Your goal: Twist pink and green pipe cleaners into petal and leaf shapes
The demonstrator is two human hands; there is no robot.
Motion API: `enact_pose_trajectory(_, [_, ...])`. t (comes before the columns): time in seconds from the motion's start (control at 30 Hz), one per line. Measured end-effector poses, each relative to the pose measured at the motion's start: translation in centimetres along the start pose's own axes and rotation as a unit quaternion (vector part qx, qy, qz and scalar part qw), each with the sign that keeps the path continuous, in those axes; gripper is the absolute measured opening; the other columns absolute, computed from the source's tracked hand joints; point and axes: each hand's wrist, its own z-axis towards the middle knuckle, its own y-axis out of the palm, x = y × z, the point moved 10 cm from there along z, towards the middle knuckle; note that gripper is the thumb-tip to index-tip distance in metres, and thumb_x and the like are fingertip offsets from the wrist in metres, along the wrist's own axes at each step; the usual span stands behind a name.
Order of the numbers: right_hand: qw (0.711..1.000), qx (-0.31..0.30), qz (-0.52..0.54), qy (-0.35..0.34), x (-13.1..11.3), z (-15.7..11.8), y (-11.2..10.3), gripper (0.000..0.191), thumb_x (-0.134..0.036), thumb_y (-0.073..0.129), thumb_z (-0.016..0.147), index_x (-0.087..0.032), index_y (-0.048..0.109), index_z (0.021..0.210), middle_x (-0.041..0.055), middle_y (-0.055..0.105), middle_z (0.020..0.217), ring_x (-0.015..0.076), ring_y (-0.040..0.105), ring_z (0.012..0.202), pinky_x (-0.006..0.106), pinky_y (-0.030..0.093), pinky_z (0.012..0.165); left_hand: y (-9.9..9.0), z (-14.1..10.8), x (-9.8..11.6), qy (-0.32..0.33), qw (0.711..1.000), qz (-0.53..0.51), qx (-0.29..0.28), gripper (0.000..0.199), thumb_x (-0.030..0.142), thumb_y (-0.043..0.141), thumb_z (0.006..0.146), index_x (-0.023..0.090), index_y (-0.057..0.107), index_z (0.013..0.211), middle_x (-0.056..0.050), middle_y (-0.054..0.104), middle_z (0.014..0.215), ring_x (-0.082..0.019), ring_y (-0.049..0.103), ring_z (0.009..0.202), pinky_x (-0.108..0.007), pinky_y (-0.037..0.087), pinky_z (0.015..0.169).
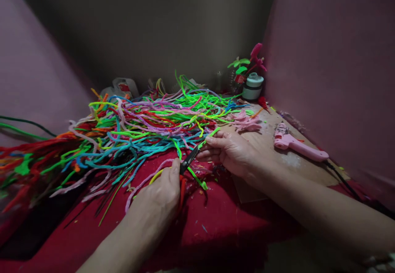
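My left hand [165, 186] is closed round long-nosed pliers [190, 158] with dark jaws and red handles. The jaws reach up to a short bright green pipe cleaner [212, 133], which my right hand [231, 149] pinches between thumb and forefinger. Whether the jaws are clamped on it I cannot tell. Below the pliers another green pipe cleaner [197, 178] lies bent, its end curled. Behind both hands spreads a big heap of pipe cleaners [154, 116] in many colours.
At the right, a pink glue gun [299, 146] lies on a brown board [262, 174], its black cord trailing right. Pink fuzzy petals [247, 121] lie behind my right hand. A pale lidded jar [253, 86] stands at the back by pipe-cleaner flowers [240, 63]. Red cloth [222, 219] covers the table.
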Motion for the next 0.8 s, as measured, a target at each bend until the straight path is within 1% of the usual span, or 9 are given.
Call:
enact_pose_trajectory(0.1, [1.000,-0.009,0.005,0.002,0.1,0.0,0.2,0.016,-0.010,0.055,0.078,-0.015,0.048,0.065,0.0004,0.061,0.055,0.0118,0.063,0.051,0.024,0.053,0.058,-0.3,-0.1,0.1,-0.007,1.000,0.001,0.010,0.052,-0.002,0.030,0.079,0.005,0.047,0.128,-0.016,0.066,0.096,-0.018,0.068,0.077,-0.023,0.056,0.060])
enact_pose_trajectory(0.2, [1.000,-0.008,0.008,0.014,0.4,0.1,0.1,0.015,-0.009,0.054,0.078,-0.015,0.048,0.066,0.0015,0.063,0.057,0.0125,0.064,0.052,0.025,0.053,0.058,0.3,-0.2,0.1,-0.001,1.000,-0.006,0.009,0.052,-0.002,0.029,0.080,0.005,0.045,0.129,-0.016,0.065,0.097,-0.018,0.068,0.076,-0.024,0.056,0.062])
enact_pose_trajectory(0.3, [1.000,0.000,0.007,0.027,0.8,0.2,-0.1,0.015,-0.010,0.051,0.081,-0.015,0.049,0.066,0.0028,0.063,0.057,0.0132,0.064,0.053,0.026,0.054,0.059,1.0,-0.2,0.0,0.009,1.000,-0.020,0.006,0.053,-0.001,0.029,0.080,0.004,0.042,0.131,-0.016,0.065,0.094,-0.019,0.068,0.076,-0.026,0.056,0.061])
enact_pose_trajectory(0.4, [0.999,0.009,0.011,0.032,0.9,0.4,-0.4,0.017,-0.010,0.051,0.082,-0.015,0.049,0.066,0.0024,0.063,0.056,0.0131,0.063,0.051,0.027,0.054,0.059,1.0,-0.2,-0.2,0.010,1.000,-0.024,0.006,0.053,0.001,0.030,0.082,0.006,0.039,0.134,-0.015,0.065,0.095,-0.020,0.068,0.075,-0.026,0.056,0.058])
enact_pose_trajectory(0.47, [0.999,0.013,0.008,0.031,0.8,0.4,-0.4,0.017,-0.009,0.050,0.082,-0.015,0.049,0.066,0.0025,0.063,0.057,0.0125,0.063,0.050,0.026,0.054,0.058,1.0,-0.2,-0.2,0.001,1.000,-0.021,-0.004,0.054,0.001,0.029,0.082,0.008,0.038,0.134,-0.014,0.065,0.095,-0.020,0.068,0.074,-0.026,0.055,0.056])
enact_pose_trajectory(0.53, [1.000,-0.002,0.001,0.031,0.8,0.3,-0.1,0.016,-0.009,0.049,0.082,-0.014,0.050,0.067,0.0032,0.064,0.058,0.0120,0.063,0.049,0.026,0.054,0.058,0.8,-0.2,-0.2,-0.008,1.000,-0.016,-0.011,0.054,0.000,0.028,0.081,0.007,0.039,0.134,-0.015,0.065,0.095,-0.020,0.068,0.075,-0.026,0.055,0.057])
enact_pose_trajectory(0.63, [0.999,-0.032,-0.005,0.032,1.0,0.1,0.7,0.015,-0.009,0.050,0.082,-0.014,0.049,0.068,0.0034,0.064,0.057,0.0129,0.063,0.050,0.027,0.054,0.059,0.2,-0.1,0.0,-0.007,1.000,-0.009,0.007,0.053,-0.001,0.028,0.081,0.004,0.040,0.132,-0.017,0.065,0.098,-0.020,0.068,0.081,-0.027,0.056,0.063])
enact_pose_trajectory(0.7, [0.999,-0.018,-0.015,0.033,1.1,0.1,0.5,0.016,-0.008,0.049,0.082,-0.015,0.048,0.067,0.0039,0.064,0.057,0.0140,0.064,0.050,0.028,0.054,0.058,0.2,-0.1,-0.1,-0.002,1.000,-0.013,0.020,0.053,-0.002,0.028,0.080,0.003,0.041,0.131,-0.018,0.065,0.100,-0.021,0.068,0.082,-0.028,0.056,0.065])
enact_pose_trajectory(0.8, [0.999,0.022,-0.028,0.012,0.5,0.2,-0.3,0.018,-0.008,0.047,0.082,-0.015,0.046,0.066,0.0049,0.064,0.057,0.0150,0.065,0.051,0.029,0.053,0.058,0.1,-0.2,-1.6,-0.013,0.998,-0.057,0.040,0.054,-0.001,0.029,0.078,0.002,0.041,0.131,-0.021,0.063,0.109,-0.022,0.068,0.085,-0.031,0.056,0.070])
